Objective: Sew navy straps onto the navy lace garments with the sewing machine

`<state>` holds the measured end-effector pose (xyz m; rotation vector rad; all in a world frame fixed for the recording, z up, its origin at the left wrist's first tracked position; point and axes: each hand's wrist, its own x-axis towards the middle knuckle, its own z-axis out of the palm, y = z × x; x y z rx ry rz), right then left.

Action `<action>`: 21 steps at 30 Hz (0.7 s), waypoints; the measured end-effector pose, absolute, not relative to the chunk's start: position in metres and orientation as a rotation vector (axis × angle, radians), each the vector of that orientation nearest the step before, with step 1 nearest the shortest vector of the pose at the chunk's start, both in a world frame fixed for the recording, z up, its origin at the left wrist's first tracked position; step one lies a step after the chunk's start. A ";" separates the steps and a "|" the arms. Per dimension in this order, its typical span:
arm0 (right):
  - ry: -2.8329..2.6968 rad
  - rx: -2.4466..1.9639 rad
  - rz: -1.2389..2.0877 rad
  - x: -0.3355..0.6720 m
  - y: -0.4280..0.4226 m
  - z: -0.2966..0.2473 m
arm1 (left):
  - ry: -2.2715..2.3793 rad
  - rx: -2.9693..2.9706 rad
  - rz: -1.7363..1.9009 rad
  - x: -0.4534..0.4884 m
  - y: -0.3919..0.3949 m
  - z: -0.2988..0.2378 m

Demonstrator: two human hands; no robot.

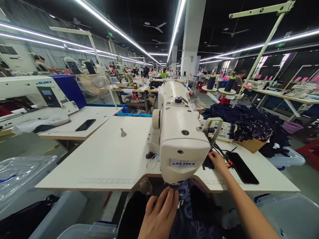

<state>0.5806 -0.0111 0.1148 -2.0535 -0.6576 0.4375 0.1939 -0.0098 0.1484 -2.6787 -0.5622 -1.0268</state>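
Note:
A white JUKI sewing machine (185, 132) stands on the tabletop in front of me. Beneath its head lies dark blue patterned fabric (185, 209), draped down over my lap. My left hand (160, 210) grips this fabric just before the needle area, fingers close together; its thumb tip is partly hidden. Right of the machine head, my right hand (218, 161) reaches to a few small dark fabric strips (207, 162), its fingertips pinched at their edge. Beside that wrist is a small tool with an orange handle (229, 164). The needle itself is hidden from view.
A black phone (242, 167) lies on the right of the table, near a control box (223, 131). Dark garment pieces (246, 122) are heaped behind. Another phone (85, 125) rests on the left neighbouring table. Plastic bins (289, 212) stand below. Co-workers sit farther back.

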 end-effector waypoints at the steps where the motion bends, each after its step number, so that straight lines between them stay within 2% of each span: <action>1: -0.646 -2.021 0.436 0.581 -0.011 0.117 | -0.552 -2.657 -1.055 0.195 -0.009 0.148; 5: -0.549 -1.820 0.451 0.578 -0.023 0.133 | -0.521 -2.622 -1.044 0.195 -0.009 0.154; 10: -0.422 -1.438 0.621 0.553 -0.053 0.150 | -0.346 -2.814 -0.643 0.182 -0.012 0.181; 14: -0.395 -1.248 0.841 0.502 -0.072 0.153 | -0.301 -2.880 -0.456 0.170 -0.017 0.196; 18: -0.354 -1.100 1.186 0.443 -0.077 0.155 | -0.429 -2.933 -0.421 0.172 -0.025 0.197; 21: -0.484 -1.144 1.215 0.411 -0.074 0.164 | -0.647 -2.986 -0.501 0.189 -0.026 0.192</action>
